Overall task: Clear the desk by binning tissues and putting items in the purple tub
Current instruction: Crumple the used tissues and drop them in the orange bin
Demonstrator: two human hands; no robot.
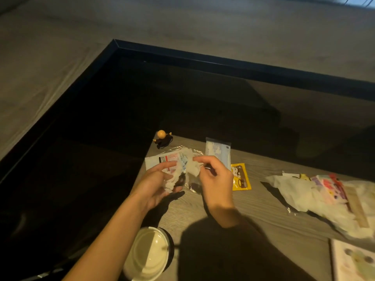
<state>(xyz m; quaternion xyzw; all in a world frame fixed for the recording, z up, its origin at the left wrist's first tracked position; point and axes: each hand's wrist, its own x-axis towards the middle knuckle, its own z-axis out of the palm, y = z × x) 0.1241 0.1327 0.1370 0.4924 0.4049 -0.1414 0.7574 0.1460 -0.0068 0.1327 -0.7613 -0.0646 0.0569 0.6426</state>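
Between both hands, crumpled white tissue wad (189, 172): left hand (156, 184) cups it from left, right hand (215, 176) pinches its right edge; neither bin nor purple tub visible.

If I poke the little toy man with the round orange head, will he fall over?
Probably yes. The figurine has a big round head over a small dark body, so it looks top-heavy. It stands alone at the desk's far corner, so a poke might knock it off. It looks small and light.
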